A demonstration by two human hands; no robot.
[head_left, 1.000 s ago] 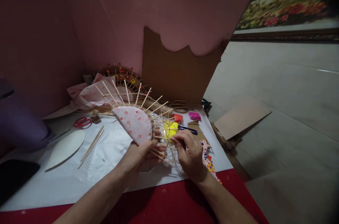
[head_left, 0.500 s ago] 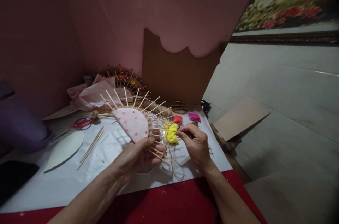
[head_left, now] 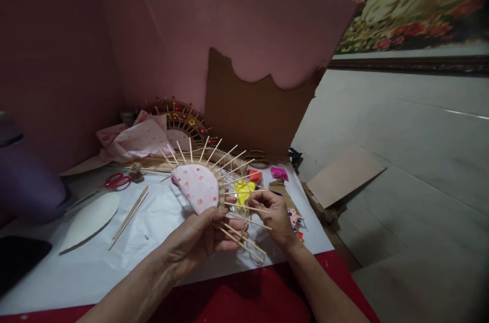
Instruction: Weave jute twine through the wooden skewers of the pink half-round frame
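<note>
My left hand (head_left: 202, 236) is closed on the lower edge of a half-round fabric-covered piece (head_left: 199, 189), pink with small red flowers. Thin wooden sticks (head_left: 228, 159) fan out from its curved edge, where a band of twine (head_left: 222, 190) runs between them. My right hand (head_left: 272, 215) pinches at the sticks on the right side, apparently on the loose twine; its fingertips partly hide the strand. Below, a loop of twine (head_left: 250, 258) hangs by the lowest sticks. Behind the right fingers lies a yellow packet (head_left: 243, 191).
Red-handled scissors (head_left: 117, 181), loose sticks (head_left: 129, 217) and a pale oval-edged board (head_left: 91, 223) lie to the left on white paper. Red (head_left: 255, 176) and magenta packets (head_left: 279, 173) are at the right. A decorated half-round frame (head_left: 183, 114) and pink cloth (head_left: 139, 134) stand behind.
The half-round piece and my left hand have shifted slightly right and down. My right hand has moved down and left, closer to the sticks.
</note>
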